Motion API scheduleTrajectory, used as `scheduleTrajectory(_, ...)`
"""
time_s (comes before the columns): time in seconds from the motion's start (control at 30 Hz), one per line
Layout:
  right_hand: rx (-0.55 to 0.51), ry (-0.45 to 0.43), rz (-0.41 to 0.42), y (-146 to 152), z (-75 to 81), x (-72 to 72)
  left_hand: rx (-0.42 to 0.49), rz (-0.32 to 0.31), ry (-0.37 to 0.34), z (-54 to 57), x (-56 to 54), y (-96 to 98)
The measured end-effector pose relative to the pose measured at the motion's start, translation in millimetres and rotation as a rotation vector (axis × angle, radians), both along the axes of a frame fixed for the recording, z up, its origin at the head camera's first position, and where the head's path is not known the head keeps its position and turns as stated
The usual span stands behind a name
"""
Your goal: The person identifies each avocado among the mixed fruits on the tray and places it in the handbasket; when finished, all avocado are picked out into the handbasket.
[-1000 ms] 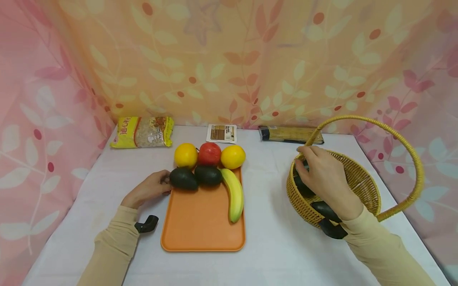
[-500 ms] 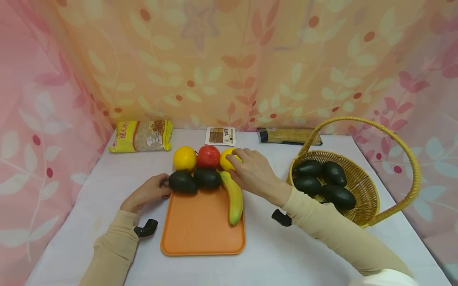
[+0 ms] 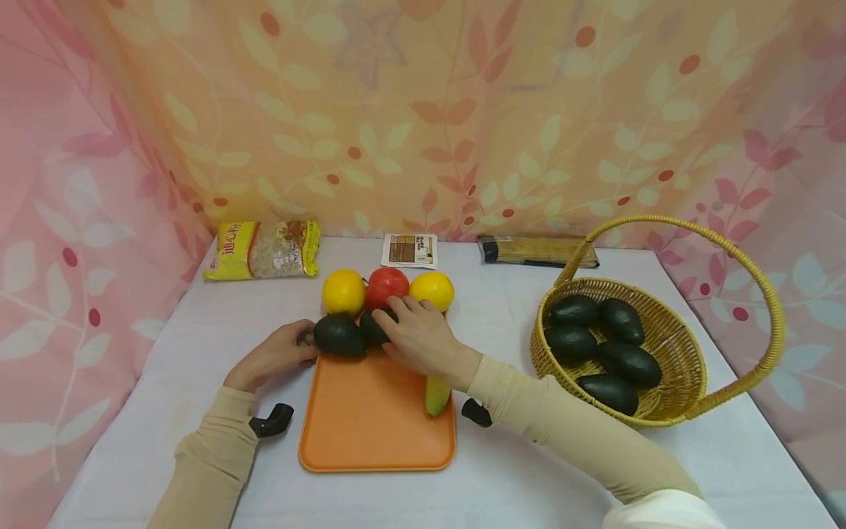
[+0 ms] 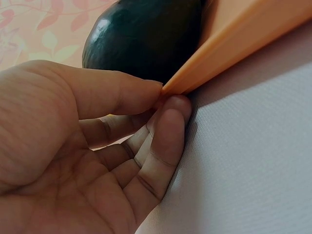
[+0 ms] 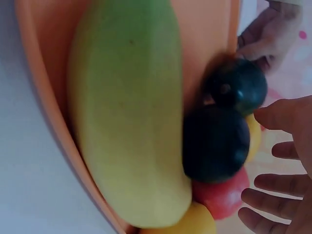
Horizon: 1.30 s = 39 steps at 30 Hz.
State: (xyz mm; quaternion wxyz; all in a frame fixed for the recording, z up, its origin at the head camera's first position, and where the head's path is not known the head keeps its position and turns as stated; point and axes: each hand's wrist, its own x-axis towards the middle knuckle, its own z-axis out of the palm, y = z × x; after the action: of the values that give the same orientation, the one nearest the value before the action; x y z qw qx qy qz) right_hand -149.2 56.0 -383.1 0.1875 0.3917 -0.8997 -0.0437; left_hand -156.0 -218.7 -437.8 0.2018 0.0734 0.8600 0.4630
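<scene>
My left hand (image 3: 274,356) pinches the left rim of the orange tray (image 4: 209,63) between thumb and fingers, as the left wrist view shows. Beside it a dark avocado (image 3: 338,336) sits on the tray. My right hand (image 3: 426,339) is over a second avocado (image 5: 217,144), its fingers spread and relaxed; in the right wrist view they appear apart from it. A banana (image 3: 438,398) lies along the tray's right side, partly hidden under that hand. At the tray's far end stand a yellow fruit (image 3: 344,292), a red fruit (image 3: 387,285) and a lemon-like yellow fruit (image 3: 432,288).
A wicker basket (image 3: 681,353) with a tall handle stands at the right, several avocados (image 3: 628,364) inside. Along the back lie a yellow food bag (image 3: 264,250), a small packet (image 3: 410,250) and a dark-ended bundle (image 3: 538,250). Floral curtains enclose the table.
My right hand has left the basket, passed by the right-hand yellow fruit and come left over the second avocado. An avocado in the basket now lies uncovered. My left hand stays on the tray rim.
</scene>
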Motion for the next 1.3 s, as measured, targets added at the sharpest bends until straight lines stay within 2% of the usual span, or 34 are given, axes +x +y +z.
scheduleTrajectory(0.4,0.024,0.047,0.015,-7,-21.1,-3.1,-0.004,0.003,0.013,2.3,0.6,1.0)
scheduleTrajectory(0.87,0.045,0.063,-0.056,-15,-23.1,-0.8,-0.012,0.011,0.011,-0.4,-0.9,0.9)
scheduleTrajectory(1.03,0.040,0.031,-0.055,-14,-22.8,-1.4,-0.002,0.007,0.013,0.0,-0.4,1.4)
scheduleTrajectory(1.3,-0.005,0.026,-0.033,-12,-18.7,-2.1,0.001,0.016,0.018,-0.1,0.5,0.4)
